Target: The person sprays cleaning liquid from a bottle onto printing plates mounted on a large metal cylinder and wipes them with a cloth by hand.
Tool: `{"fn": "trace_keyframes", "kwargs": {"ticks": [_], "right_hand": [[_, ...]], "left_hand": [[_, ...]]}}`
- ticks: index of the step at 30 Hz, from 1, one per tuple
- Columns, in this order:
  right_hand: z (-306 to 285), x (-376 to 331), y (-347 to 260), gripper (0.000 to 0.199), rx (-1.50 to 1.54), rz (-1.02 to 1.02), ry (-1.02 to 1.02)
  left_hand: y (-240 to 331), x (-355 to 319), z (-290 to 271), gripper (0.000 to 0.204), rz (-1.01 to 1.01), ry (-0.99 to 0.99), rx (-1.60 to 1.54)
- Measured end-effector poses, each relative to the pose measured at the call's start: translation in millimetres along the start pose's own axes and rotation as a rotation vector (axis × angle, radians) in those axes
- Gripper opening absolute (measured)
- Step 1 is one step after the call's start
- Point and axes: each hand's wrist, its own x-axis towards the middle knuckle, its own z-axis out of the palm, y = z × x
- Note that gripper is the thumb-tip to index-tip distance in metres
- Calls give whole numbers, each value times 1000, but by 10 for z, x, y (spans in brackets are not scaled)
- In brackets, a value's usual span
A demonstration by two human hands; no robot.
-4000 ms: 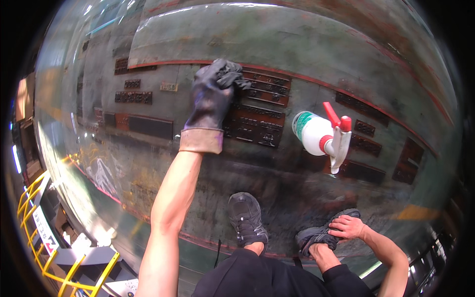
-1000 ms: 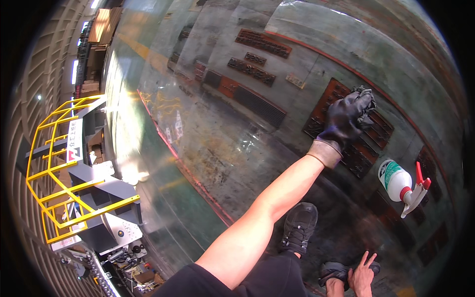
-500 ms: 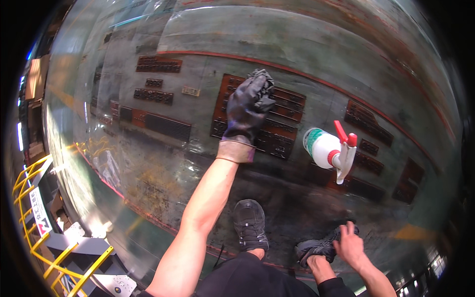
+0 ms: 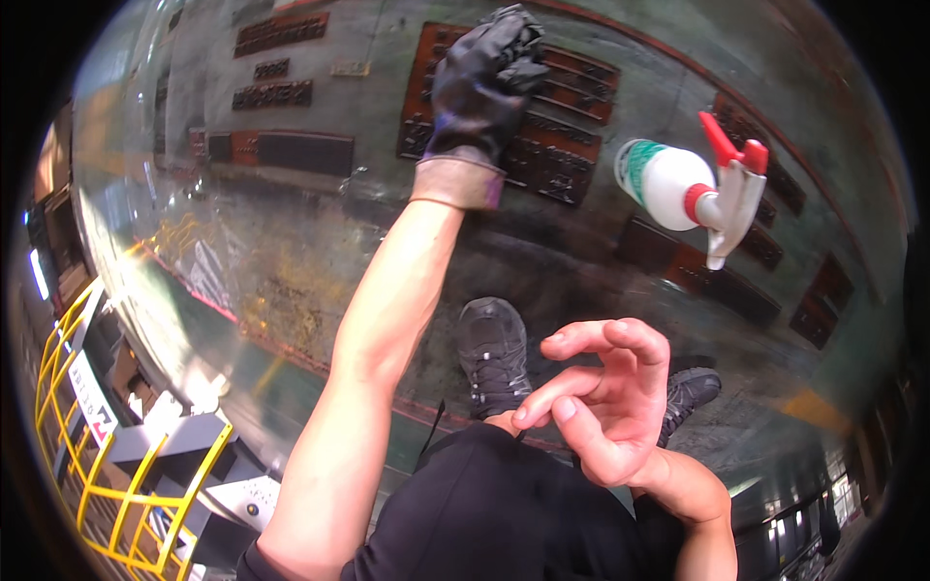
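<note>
My left hand, in a dark glove with a pale cuff, is closed on a crumpled grey rag. Hand and rag are over a reddish-brown plate with raised dark relief, hiding part of it. To the right is a white spray bottle with a green label and red-and-white trigger head. Bare and raised in front of my body, my right hand has bent fingers held apart, with nothing in them. It is apart from the bottle and partly covers my right shoe.
Further relief plates lie at the left and right on a large, dark greenish sheet. My left shoe rests on this surface. Yellow railing stands at the lower left.
My right hand has come up and inward from beside my right shoe. The gloved left hand still grips the rag over the same plate. The whole view has shifted, putting the plates higher.
</note>
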Motion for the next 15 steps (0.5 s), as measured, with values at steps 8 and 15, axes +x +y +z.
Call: {"fn": "trace_keyframes", "kwargs": {"ticks": [8, 15], "right_hand": [[67, 34, 99, 74, -110, -78, -53], [87, 105, 40, 75, -118, -107, -89]], "left_hand": [[334, 101, -149, 46, -123, -44, -204], [247, 54, -160, 41, -33, -27, -109]]}}
